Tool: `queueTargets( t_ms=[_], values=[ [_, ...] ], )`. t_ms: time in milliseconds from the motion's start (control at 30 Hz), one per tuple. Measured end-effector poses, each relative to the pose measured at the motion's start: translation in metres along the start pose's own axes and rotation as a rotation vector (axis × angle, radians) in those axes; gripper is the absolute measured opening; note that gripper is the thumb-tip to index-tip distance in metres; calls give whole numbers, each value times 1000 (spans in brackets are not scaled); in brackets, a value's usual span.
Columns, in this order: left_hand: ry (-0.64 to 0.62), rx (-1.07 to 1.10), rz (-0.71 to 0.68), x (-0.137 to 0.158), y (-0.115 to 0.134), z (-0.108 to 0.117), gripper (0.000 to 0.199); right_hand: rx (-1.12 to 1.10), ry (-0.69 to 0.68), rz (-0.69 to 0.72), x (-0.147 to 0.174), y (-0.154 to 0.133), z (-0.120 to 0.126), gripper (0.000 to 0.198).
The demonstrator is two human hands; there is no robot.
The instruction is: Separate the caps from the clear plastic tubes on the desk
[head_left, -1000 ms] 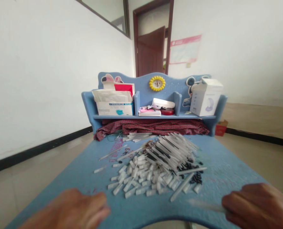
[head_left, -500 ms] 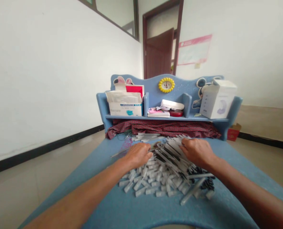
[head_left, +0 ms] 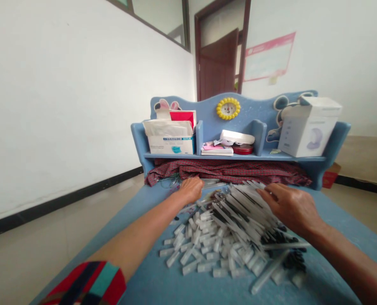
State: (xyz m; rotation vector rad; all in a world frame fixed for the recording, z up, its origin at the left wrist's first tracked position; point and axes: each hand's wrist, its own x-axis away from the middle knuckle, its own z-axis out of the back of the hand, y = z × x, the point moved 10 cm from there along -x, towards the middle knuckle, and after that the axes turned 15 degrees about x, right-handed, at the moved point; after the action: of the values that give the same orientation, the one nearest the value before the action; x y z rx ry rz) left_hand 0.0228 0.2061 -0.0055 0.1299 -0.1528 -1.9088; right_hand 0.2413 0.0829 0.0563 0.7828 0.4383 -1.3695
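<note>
My left hand (head_left: pixel 191 189) is at the back left of the desk, its fingers curled closed beside some pale thin tubes (head_left: pixel 210 183). Whatever it may hold is hidden. At the right edge of a heap of pen barrels (head_left: pixel 239 209), clear with dark parts inside, is my right hand (head_left: pixel 292 207). Its fingers are bent inward near the barrel ends, and I cannot make out anything between them. In front of the barrels lie many short translucent pen caps (head_left: pixel 206 267). Small black pieces (head_left: pixel 295 259) are piled at the right, with a loose clear tube (head_left: pixel 270 272) next to them.
The blue desk (head_left: pixel 144 254) carries a shelf with a mask box (head_left: pixel 171 144), a yellow flower-shaped clock (head_left: pixel 228 109), a red round tin (head_left: pixel 242 149) and a white box (head_left: pixel 309 127). A red checked cloth (head_left: pixel 229 170) lies under the shelf.
My left hand has moved away from the middle of the heap, toward the back of the desk. My right hand stays by the barrels. The view has shifted slightly.
</note>
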Motion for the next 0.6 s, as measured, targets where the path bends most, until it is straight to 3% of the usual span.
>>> queueTargets(
  t_ms=[133, 333, 467, 600],
  values=[
    [-54, -4, 17, -15, 5, -10, 31, -82, 109, -17, 5, 13, 3, 48],
    [-104, 52, 18, -18, 0, -4, 31, -128, 67, -56, 2, 24, -2, 44],
    [-68, 118, -21, -2, 0, 17, 21, -165, -22, -141, -1, 37, -15, 44],
    [-22, 224, -130, 31, 20, 38, 18, -352, -82, -234, -1, 45, -20, 43]
  ],
)
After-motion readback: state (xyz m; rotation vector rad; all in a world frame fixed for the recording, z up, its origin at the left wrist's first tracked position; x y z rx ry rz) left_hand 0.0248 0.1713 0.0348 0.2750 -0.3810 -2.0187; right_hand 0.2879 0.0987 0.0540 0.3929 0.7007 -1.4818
